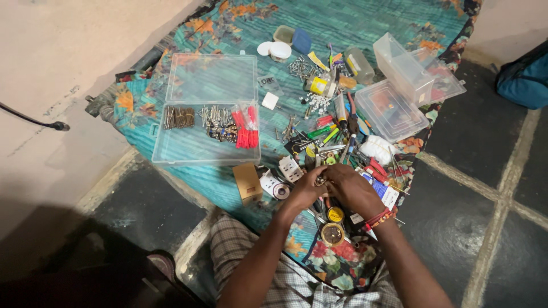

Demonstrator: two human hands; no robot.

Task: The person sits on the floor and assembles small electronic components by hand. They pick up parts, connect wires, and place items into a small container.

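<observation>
Left hand and right hand meet, fingertips pinched on small metal part, mid-table, 5 o'clock of open box. Keep your grip low over cloth; tool pile crowds 12 o'clock.

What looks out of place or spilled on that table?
Loose small hardware lies strewn over the floral teal cloth rather than in the open clear plastic organiser box. Both hands meet over a small item; nothing looks damaged.
</observation>
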